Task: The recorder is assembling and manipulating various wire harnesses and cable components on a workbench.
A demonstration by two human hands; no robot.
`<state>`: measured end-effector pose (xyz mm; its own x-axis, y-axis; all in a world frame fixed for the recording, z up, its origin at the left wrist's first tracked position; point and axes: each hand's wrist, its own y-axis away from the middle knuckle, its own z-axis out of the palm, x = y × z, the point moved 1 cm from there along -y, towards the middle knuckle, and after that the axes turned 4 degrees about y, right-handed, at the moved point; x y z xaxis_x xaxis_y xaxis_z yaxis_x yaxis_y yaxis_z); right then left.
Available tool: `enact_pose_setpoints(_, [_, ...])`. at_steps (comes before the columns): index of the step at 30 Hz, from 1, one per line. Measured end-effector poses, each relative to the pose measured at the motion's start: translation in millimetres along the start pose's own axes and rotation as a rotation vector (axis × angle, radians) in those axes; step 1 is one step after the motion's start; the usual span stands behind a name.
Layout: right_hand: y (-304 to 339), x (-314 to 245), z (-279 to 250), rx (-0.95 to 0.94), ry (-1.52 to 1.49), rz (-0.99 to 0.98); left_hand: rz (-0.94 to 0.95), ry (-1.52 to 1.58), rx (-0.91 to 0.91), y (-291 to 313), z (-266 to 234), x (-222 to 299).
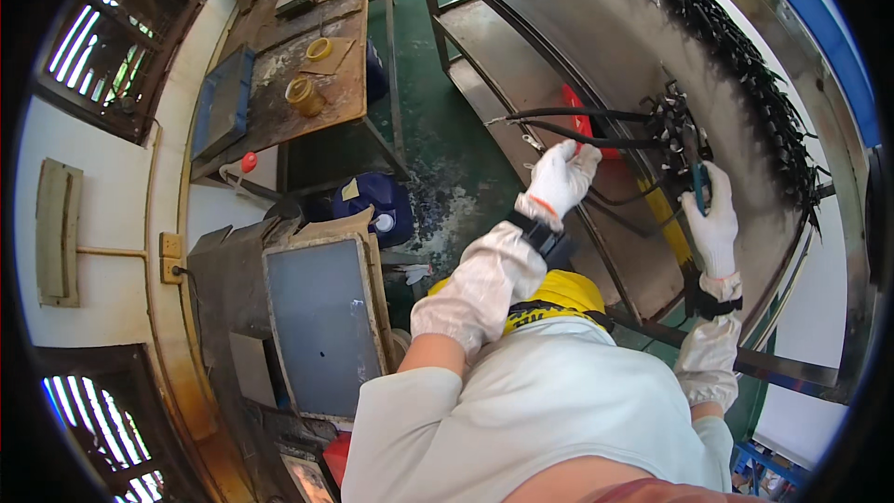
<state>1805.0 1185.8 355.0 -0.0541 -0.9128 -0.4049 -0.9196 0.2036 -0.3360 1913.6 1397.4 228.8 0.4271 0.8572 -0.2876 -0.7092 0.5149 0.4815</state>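
Observation:
My left hand (562,179), in a white glove, is closed at the end of a black cable (619,197) that runs right to a cluster of dark parts. A small metal end piece (532,142) shows just beyond its fingers. My right hand (714,224), also gloved, is wrapped round a tool with teal handles, which looks like pliers (699,184). Its jaws are hard to make out against the cluster of black cable ends and metal pieces (672,126) on the metal bench. More black cables (596,129) stretch left from that cluster, above my left hand.
A long row of black cable pieces (745,65) lines the far side of the metal bench (596,28). A red bin (579,116) sits on a lower shelf. At left stand a wooden table (270,102) with yellow tape rolls (304,96), a blue jug (386,200) and a framed grey panel (321,326).

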Motion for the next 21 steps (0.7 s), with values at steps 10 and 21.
enact_pose_setpoints(10, [-49, 37, 27, -0.262, 0.155, -0.039, 0.247, -0.047, 0.115, -20, 4, 14])
enact_pose_setpoints(21, [-41, 39, 29, -0.246, 0.131, -0.005, 0.603, -1.044, -0.72, 30, 85, -40])
